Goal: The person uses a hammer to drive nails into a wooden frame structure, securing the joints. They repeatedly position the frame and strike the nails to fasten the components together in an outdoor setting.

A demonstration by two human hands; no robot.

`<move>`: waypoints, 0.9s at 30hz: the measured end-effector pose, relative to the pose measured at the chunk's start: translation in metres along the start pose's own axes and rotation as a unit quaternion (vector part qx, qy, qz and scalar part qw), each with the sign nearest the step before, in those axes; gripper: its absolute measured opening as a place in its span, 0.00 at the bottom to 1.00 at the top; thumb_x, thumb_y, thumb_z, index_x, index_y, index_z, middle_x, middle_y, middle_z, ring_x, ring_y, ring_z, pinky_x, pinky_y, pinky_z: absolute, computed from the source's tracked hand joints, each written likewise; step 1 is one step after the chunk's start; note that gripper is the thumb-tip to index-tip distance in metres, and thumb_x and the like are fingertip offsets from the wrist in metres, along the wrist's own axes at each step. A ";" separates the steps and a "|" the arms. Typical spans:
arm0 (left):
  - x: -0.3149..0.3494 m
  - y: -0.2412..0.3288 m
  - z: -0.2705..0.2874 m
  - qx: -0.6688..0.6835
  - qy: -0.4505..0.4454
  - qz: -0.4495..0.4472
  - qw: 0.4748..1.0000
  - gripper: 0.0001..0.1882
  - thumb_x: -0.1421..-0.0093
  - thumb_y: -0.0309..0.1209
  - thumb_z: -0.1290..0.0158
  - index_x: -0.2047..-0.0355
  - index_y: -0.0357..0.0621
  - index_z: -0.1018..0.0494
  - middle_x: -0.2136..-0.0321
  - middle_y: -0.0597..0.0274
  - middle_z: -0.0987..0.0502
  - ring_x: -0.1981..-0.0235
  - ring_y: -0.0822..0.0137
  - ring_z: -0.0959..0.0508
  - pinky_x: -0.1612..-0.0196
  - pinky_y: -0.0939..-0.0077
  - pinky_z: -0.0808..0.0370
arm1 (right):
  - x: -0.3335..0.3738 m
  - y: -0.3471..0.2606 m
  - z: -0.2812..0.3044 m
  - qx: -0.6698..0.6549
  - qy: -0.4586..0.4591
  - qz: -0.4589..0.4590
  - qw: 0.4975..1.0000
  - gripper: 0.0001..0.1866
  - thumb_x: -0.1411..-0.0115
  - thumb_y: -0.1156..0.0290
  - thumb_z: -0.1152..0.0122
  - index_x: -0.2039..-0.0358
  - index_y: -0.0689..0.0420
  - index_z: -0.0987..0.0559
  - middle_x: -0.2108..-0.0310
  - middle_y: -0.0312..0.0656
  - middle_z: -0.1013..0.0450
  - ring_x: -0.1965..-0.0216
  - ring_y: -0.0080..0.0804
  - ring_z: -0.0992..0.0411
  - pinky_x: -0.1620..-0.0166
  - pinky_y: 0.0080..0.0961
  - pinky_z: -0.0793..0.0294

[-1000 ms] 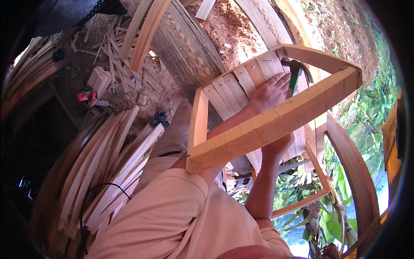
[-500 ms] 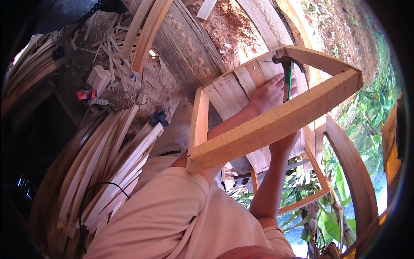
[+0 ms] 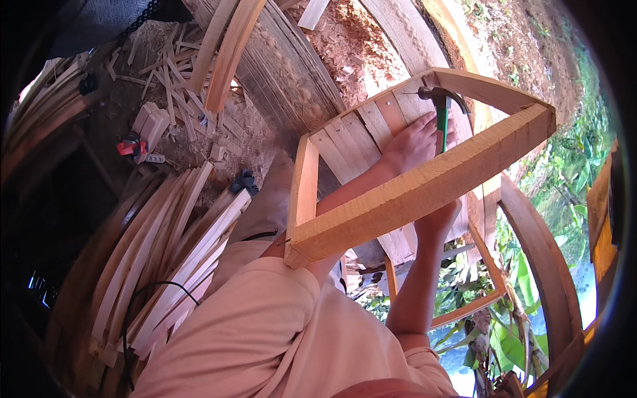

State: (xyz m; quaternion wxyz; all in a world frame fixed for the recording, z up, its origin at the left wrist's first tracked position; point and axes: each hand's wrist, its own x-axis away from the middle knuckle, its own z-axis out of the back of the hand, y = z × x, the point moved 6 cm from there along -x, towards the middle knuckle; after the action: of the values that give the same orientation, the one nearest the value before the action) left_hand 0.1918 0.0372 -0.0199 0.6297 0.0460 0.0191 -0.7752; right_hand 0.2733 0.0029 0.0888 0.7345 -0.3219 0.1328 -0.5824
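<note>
My left hand (image 3: 409, 147) reaches under the near rail of a wooden frame (image 3: 424, 189) and lies on a row of short planks (image 3: 345, 142), fingers stretched out. The hammer (image 3: 442, 123), with a dark claw head and a green handle, stands over those fingers. Its head is near the far rail of the frame, and the lower handle disappears behind the near rail. My right hand (image 3: 441, 217) shows just below that rail, closed around the hammer's handle; the rail hides most of its fingers. A small nail head (image 3: 389, 103) shows in a plank close to my left hand.
Curved wooden strips (image 3: 159, 259) are stacked at the left. Offcuts (image 3: 176, 86) and a red tool (image 3: 133, 146) lie on the sawdust-covered ground. A thick weathered beam (image 3: 285, 66) runs beyond the frame. A curved timber (image 3: 541, 259) and green plants stand at the right.
Almost everything stays as it was. The frame sits a few pixels further left in the picture, and both hands and the hammer keep their places.
</note>
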 end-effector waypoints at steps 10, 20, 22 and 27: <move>-0.001 -0.002 0.005 -0.035 0.022 -0.013 0.999 0.26 0.25 0.42 0.64 0.30 0.53 0.35 0.25 0.60 0.41 0.22 0.57 0.48 0.21 0.57 0.55 | 0.004 -0.004 -0.002 -0.017 0.081 0.022 0.996 0.08 0.36 0.80 0.44 0.58 0.65 0.21 0.66 0.54 0.20 0.64 0.55 0.19 0.62 0.38 0.22; -0.001 0.002 -0.014 0.014 0.041 0.009 0.999 0.31 0.27 0.47 0.64 0.26 0.55 0.41 0.24 0.61 0.44 0.22 0.57 0.50 0.21 0.55 0.57 | 0.006 0.003 -0.016 -0.035 0.050 0.009 0.998 0.09 0.34 0.81 0.48 0.56 0.65 0.21 0.65 0.56 0.21 0.64 0.56 0.19 0.62 0.39 0.23; -0.004 0.005 -0.011 -0.011 0.050 0.016 0.999 0.31 0.27 0.47 0.64 0.26 0.54 0.40 0.24 0.62 0.44 0.22 0.58 0.50 0.21 0.55 0.58 | 0.014 -0.001 -0.005 -0.092 0.155 -0.005 0.984 0.10 0.33 0.81 0.49 0.55 0.65 0.21 0.65 0.57 0.21 0.64 0.57 0.20 0.62 0.39 0.23; -0.006 -0.002 -0.004 -0.070 0.037 -0.015 0.997 0.31 0.26 0.46 0.64 0.26 0.54 0.42 0.25 0.62 0.43 0.22 0.56 0.50 0.21 0.55 0.57 | 0.004 0.000 -0.007 -0.043 0.081 0.025 0.996 0.08 0.34 0.81 0.47 0.58 0.65 0.20 0.69 0.55 0.21 0.67 0.53 0.19 0.64 0.35 0.24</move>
State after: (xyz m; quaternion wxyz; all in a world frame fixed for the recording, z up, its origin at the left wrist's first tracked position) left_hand 0.1912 0.0439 -0.0229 0.6182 0.0302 0.0978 -0.7793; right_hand 0.2702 -0.0030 0.0846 0.7213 -0.3015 0.2243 -0.5818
